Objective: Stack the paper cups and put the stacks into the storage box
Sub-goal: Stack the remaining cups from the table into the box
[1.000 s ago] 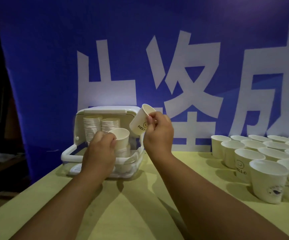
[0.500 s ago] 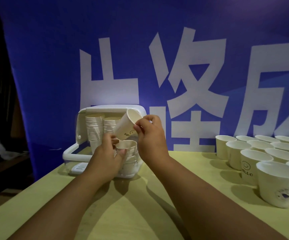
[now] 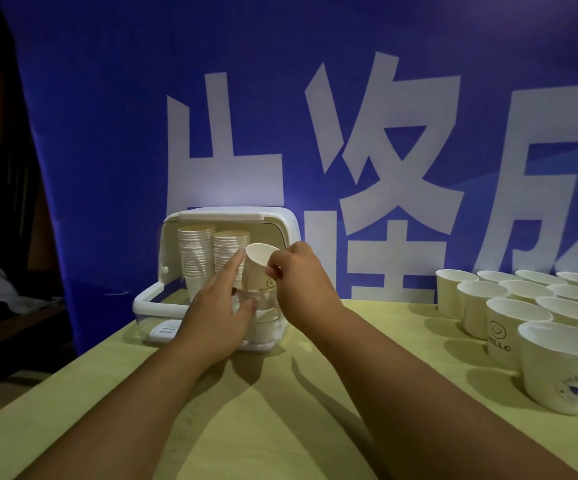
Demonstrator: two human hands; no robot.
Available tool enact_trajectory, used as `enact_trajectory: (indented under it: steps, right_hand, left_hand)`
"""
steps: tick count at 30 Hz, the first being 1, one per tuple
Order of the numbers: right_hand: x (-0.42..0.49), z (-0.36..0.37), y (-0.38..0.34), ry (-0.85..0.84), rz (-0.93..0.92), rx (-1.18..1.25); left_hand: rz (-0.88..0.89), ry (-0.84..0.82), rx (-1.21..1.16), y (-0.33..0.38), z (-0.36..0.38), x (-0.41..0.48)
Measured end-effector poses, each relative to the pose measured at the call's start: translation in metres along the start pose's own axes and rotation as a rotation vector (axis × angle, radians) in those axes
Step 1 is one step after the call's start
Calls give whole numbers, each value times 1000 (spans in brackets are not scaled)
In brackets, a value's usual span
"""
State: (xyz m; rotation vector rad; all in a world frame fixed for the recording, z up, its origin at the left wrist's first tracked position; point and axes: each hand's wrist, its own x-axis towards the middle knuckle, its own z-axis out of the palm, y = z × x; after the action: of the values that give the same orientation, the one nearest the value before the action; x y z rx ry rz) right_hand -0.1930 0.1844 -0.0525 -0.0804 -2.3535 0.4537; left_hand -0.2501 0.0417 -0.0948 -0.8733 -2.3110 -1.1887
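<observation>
At the left of centre stands a white storage box [image 3: 149,299] with clear walls, its lid swung up at the back. Inside, against its rear, are two tall stacks of white paper cups, the left stack [image 3: 194,258] and the middle stack [image 3: 228,245] side by side. The left hand [image 3: 216,306] reaches into the box: its forefinger lies straight along the left side of one paper cup [image 3: 258,268] and its thumb rests on a short stack [image 3: 263,327] in the box's front right part. The other fingers are hidden, so a grip cannot be told. That single cup is white with a printed smiley, tilted with its mouth to the upper left and its base at the short stack's mouth. The right hand [image 3: 301,282] pinches its right wall between thumb and curled fingers. On the yellow table [image 3: 246,427], far right, stand at least ten loose cups [image 3: 522,306], cut by the frame edge, two showing a print
</observation>
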Motion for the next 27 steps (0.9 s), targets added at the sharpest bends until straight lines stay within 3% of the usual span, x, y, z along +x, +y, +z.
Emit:
enact_trajectory:
  steps: [10, 14, 21, 27]
  right_hand:
    - [-3, 14, 11, 55, 144, 199]
    - [-11, 23, 18, 9, 165, 148]
    - [-19, 27, 22, 31, 137, 151]
    - [-23, 4, 20, 84, 171, 93]
  left_hand:
    - [6, -4, 23, -2, 0, 1]
    - [-19, 26, 106, -2, 3, 1]
    - [-17, 16, 108, -2, -2, 2]
    - [53, 102, 174, 13, -11, 0]
